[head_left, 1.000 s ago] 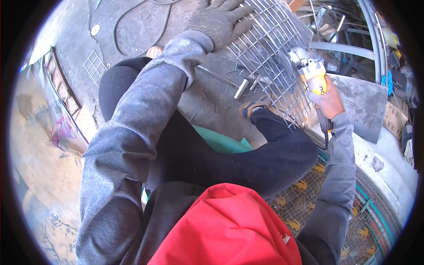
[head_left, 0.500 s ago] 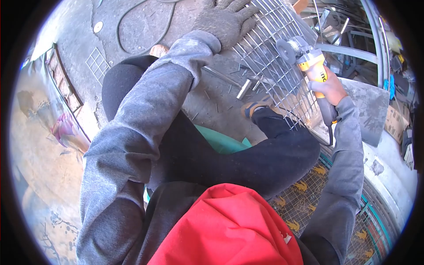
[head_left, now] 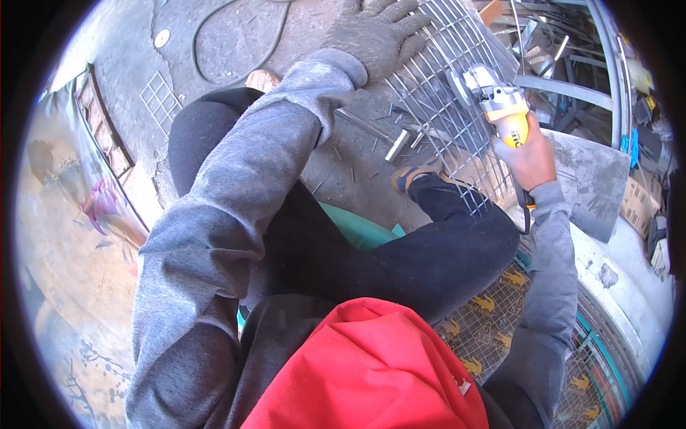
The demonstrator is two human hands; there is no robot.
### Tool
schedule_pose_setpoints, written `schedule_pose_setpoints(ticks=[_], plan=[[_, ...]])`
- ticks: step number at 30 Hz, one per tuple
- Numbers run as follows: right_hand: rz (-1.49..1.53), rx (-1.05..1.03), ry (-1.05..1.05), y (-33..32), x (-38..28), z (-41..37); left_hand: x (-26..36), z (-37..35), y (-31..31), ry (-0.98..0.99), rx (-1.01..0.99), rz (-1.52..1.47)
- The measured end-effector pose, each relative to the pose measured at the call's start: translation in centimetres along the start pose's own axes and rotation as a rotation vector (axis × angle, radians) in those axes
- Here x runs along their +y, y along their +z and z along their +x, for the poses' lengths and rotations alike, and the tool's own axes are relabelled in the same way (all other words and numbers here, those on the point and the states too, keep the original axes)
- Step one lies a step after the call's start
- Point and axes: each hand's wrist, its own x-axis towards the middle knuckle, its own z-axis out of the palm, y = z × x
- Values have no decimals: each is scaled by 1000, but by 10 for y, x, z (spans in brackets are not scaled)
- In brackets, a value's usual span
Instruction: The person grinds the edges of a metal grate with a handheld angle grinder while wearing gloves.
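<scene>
My left hand (head_left: 375, 39), in a dark grey glove, lies with spread fingers against the left edge of a metal wire grid (head_left: 446, 79). In my bare right hand (head_left: 530, 154) is a yellow and grey angle grinder (head_left: 506, 114), gripped around its body. The grinder's disc (head_left: 459, 87) is turned nearly edge-on, over or against the right part of the grid; whether it touches a wire I cannot tell. The grid's lower end reaches my bent knee.
A metal tube piece (head_left: 396, 145) and thin rod offcuts lie on the concrete floor. A cable (head_left: 194, 53) loops at the top. A small grid (head_left: 160, 100) lies at left. Metal frames and a grey plate (head_left: 589, 179) stand at right.
My right hand has turned the grinder, so its disc now shows more edge-on and its body is tilted differently. My left hand stays spread at the grid, shifted slightly right in view.
</scene>
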Motion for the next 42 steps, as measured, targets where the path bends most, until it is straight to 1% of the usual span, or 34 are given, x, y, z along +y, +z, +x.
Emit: schedule_pose_setpoints(ticks=[2,3,5,8,9,11,12,15,17,19,21,22,23,24,25,27,28,30,32,34,37,39,40,42], plan=[[-91,65,-5,8,-1,-1,1,0,-2,5,-23,9],[-89,63,-7,6,-2,-2,0,-1,-3,4,-25,12],[-211,54,-19,-2,4,-9,2,-2,-2,0,-45,-1],[-192,17,-11,-6,33,-24,2,-2,4,-11,-18,-6],[-194,23,-8,-5,33,-28,2,0,3,-6,-14,-7],[-184,72,28,1,31,-38,4,-1,1,-11,-42,15],[-136,96,13,4,30,-40,4,-1,1,-6,-44,17],[-143,116,39,16,28,-35,3,-1,2,12,-52,40],[-150,124,22,13,7,-33,1,-1,3,14,-36,29],[-164,134,8,7,1,-30,1,-2,0,23,-37,23],[-162,47,34,2,5,-26,0,-1,-1,27,-34,13],[-164,48,35,0,14,-24,0,-1,-1,28,-39,17],[-15,19,-16,-2,28,-21,0,-1,-1,27,-44,22],[136,-11,-68,-5,29,-18,-1,-1,-1,25,-44,23],[136,-12,-67,-7,31,-13,0,-1,0,29,-40,32],[269,-263,103,-16,33,-1,2,-1,0,35,-35,39],[270,-263,103,-16,37,5,1,0,-1,35,-43,33],[253,-338,47,-18,44,16,0,-2,-3,31,-52,32],[274,-354,34,-22,49,19,0,0,0,48,-22,49],[294,-372,26,-26,41,17,1,0,1,46,-14,52],[229,-353,74,-25,37,11,1,-1,2,44,-16,51],[149,-221,-16,-13,44,11,1,-1,1,44,-21,50],[151,-220,-16,-13,45,12,1,0,1,45,-24,49],[213,-284,-26,-14,42,14,0,0,-1,46,-26,52]])
